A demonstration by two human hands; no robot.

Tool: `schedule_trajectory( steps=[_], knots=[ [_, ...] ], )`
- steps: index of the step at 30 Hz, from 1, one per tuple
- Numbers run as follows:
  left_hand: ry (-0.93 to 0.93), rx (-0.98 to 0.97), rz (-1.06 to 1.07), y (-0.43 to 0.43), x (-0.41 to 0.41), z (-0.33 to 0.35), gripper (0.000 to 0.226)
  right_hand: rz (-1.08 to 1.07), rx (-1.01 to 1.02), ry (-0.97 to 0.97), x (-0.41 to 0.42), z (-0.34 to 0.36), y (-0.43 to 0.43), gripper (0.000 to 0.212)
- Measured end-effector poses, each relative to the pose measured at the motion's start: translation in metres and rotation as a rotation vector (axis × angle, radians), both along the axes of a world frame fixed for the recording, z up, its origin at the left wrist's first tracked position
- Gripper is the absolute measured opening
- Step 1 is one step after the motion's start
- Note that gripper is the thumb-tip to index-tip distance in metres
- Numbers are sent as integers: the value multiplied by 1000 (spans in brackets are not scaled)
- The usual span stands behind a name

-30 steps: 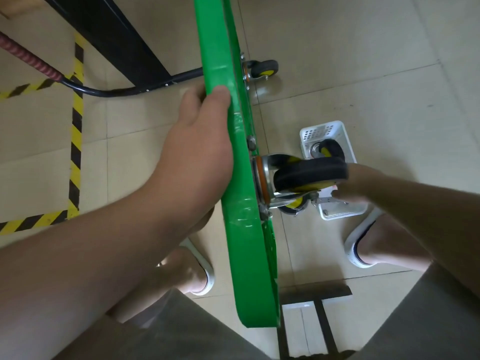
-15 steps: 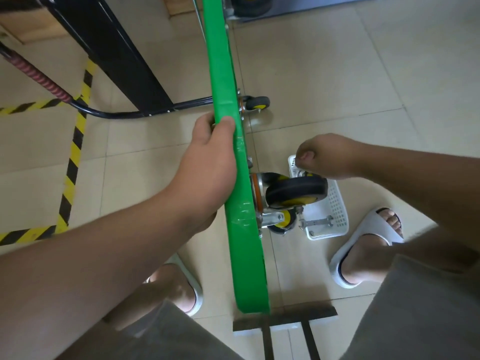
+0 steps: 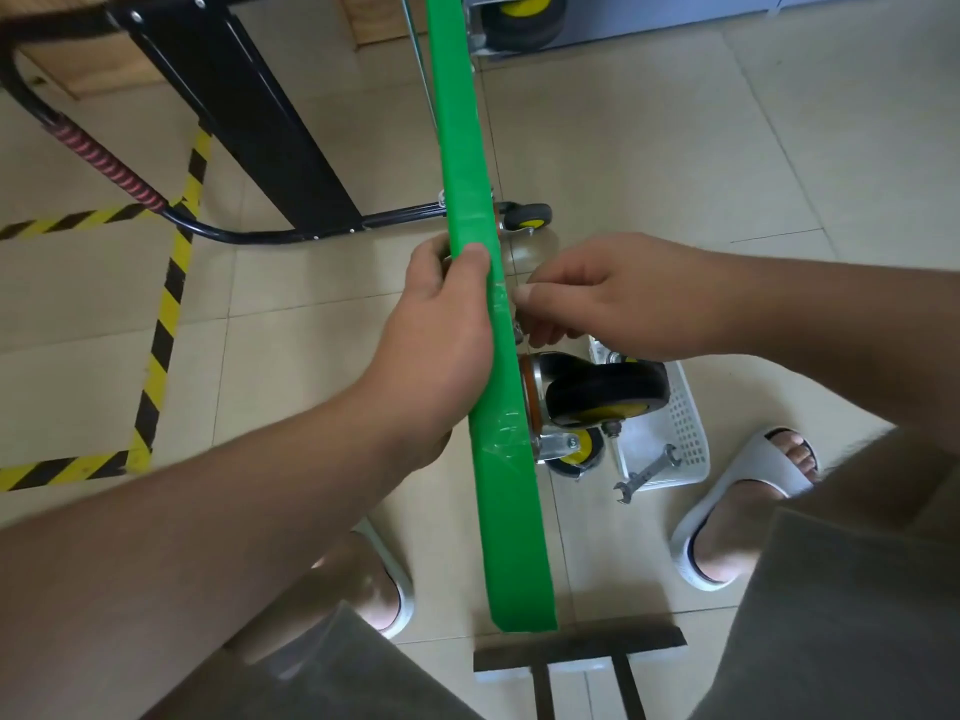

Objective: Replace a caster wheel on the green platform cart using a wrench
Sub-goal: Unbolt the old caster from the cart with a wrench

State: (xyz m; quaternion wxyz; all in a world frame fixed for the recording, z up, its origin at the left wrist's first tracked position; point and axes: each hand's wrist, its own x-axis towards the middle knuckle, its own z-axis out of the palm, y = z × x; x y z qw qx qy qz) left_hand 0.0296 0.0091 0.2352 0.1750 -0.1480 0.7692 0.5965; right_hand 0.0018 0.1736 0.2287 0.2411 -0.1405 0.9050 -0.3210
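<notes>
**Cart held on edge, fingers at the caster plate**

The green platform cart (image 3: 511, 537) is stood on its edge and is seen as a green band running from 12 o'clock down to 6 o'clock through the middle of the view. Its upper edge is gripped by the left hand (image 3: 436, 335), with the thumb laid over the green rim and the fingers wrapped round the far side.

The right hand (image 3: 597, 298) is brought in from 3 o'clock to the underside of the deck. Its fingers are curled and the thumb and forefinger are drawn together right against the green surface. Whether a small part is pinched there cannot be told.

Just below that hand, toward 4 o'clock, the caster wheel (image 3: 605, 389) is seen fixed to the underside, black with a yellow hub. A white basket (image 3: 685, 433) is set on the floor beside it, and a wrench (image 3: 647, 472) is laid across the basket's near rim, one end on the tiles. A smaller caster (image 3: 530, 218) is seen at 12 o'clock of the right hand. Yellow-and-black floor tape (image 3: 166, 324) is seen at 9 o'clock.
</notes>
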Motion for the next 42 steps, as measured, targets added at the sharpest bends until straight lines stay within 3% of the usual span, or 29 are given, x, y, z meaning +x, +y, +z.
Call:
schedule_trajectory(
  steps=[6,13,17,20,26,29,31,40,42],
  knots=[
    [-2,-18,12,1,-1,-2,27,59,52,3,-3,-6,-8,53],
    [2,-37,11,1,-2,-2,29,42,-18,-26,0,3,-1,19],
    [-8,-10,17,0,-2,-2,29,-9,-105,-48,1,-2,0,12],
    [1,-21,21,0,-2,-2,27,-69,-203,-79,5,-8,-3,15],
    [6,-45,8,0,-1,-1,28,-141,-201,-151,9,-7,-5,14],
    [-21,-6,12,0,-1,0,28,-159,-97,-135,9,-8,-7,42],
    [-16,-5,14,0,-1,0,28,-175,-108,-141,10,-7,-8,50],
    [-1,-43,-1,0,-2,-2,29,-233,-307,-280,10,-9,-2,11],
    [-11,-33,6,0,-2,-2,28,-256,-342,-301,11,-11,-3,13]
  ],
)
